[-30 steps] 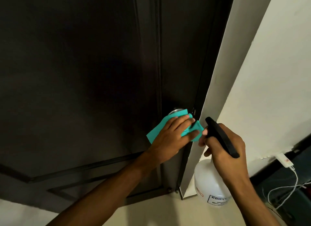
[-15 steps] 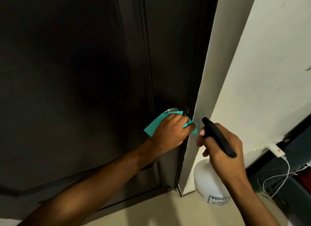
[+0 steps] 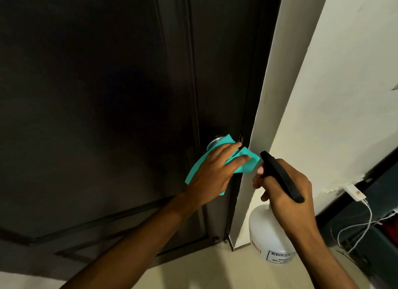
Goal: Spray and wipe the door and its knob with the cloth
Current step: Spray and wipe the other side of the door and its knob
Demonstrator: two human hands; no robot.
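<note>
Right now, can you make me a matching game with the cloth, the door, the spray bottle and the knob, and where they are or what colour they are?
Things:
1. cloth
2. door
3. spray bottle
4. knob

Clues:
A. white, with a black top, gripped by the right hand
B. silver, partly hidden under the cloth
C. teal, pressed under the left hand
D. very dark brown and tall

Pairs: 1-C, 2-D, 3-A, 4-B
</note>
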